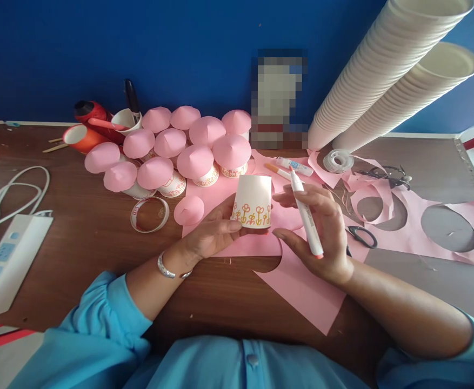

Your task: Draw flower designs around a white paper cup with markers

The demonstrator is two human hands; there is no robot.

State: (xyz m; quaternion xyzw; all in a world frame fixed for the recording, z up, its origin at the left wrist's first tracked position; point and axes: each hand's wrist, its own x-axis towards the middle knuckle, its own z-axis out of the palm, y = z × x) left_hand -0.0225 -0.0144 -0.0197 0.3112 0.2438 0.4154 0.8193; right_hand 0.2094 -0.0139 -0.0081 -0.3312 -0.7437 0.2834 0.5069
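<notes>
My left hand [214,232] is closed round the lower part of a white paper cup [253,189], which is upside down. Orange and yellow flowers are drawn in a band near its rim. In my right hand [326,232] rests a white marker [306,216] with a reddish tip pointing up and away, uncapped. The fingers of that hand lie close to the cup's right side. Behind the cup stand several decorated cups topped with pink paper cones [232,151]. One small pink cone [188,210] lies beside my left wrist.
Cut pink paper sheets [309,286] spread under and right of my hands, with scissors [362,236] and a tape roll [338,160] among them. Two tall stacks of paper cups [382,65] lean at the back right. A power strip [15,265] lies at left; a paper ring [149,214] is nearer.
</notes>
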